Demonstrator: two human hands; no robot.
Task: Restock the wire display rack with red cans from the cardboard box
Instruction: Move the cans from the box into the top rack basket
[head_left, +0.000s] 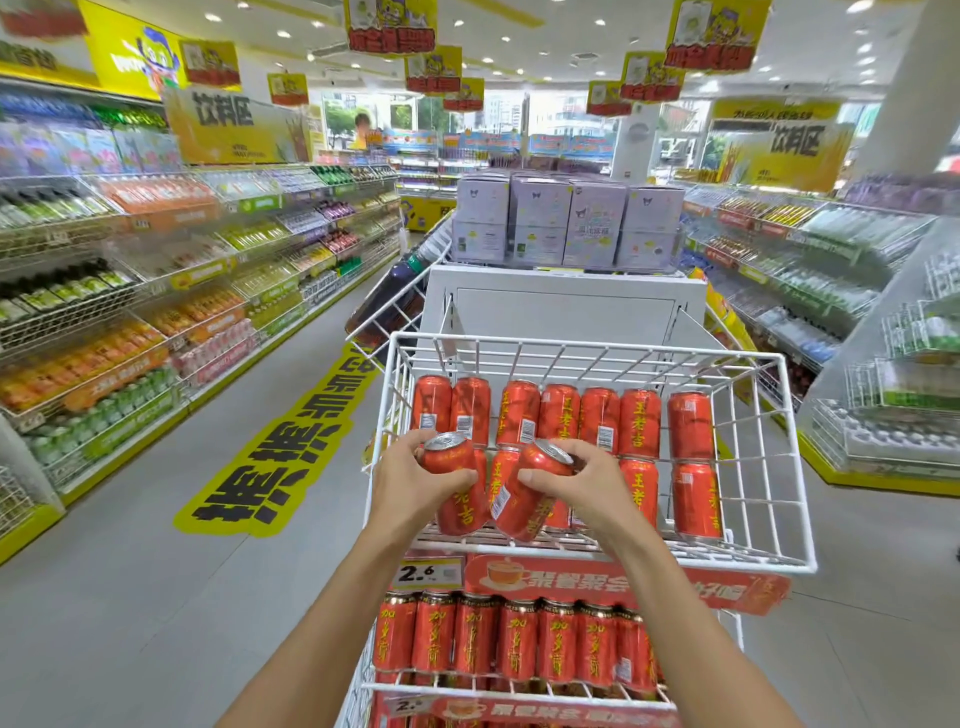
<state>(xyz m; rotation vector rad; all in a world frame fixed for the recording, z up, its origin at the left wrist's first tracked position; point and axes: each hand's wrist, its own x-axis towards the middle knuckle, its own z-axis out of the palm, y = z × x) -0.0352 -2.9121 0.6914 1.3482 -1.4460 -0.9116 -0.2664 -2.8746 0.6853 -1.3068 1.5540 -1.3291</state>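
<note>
While we faced the white wire display rack (597, 347), our left hand (410, 488) gripped one red can (447, 457) and our right hand (587, 483) gripped a second red can (519, 514). Both were tilted, silver tops up and lower ends close together, at the front of the top basket. Behind them, more red cans (639, 423) sat in two rows in that basket. On the shelf below, a row of cans (519, 639) stood upright under a price tag (426, 574) reading 2.6.
</note>
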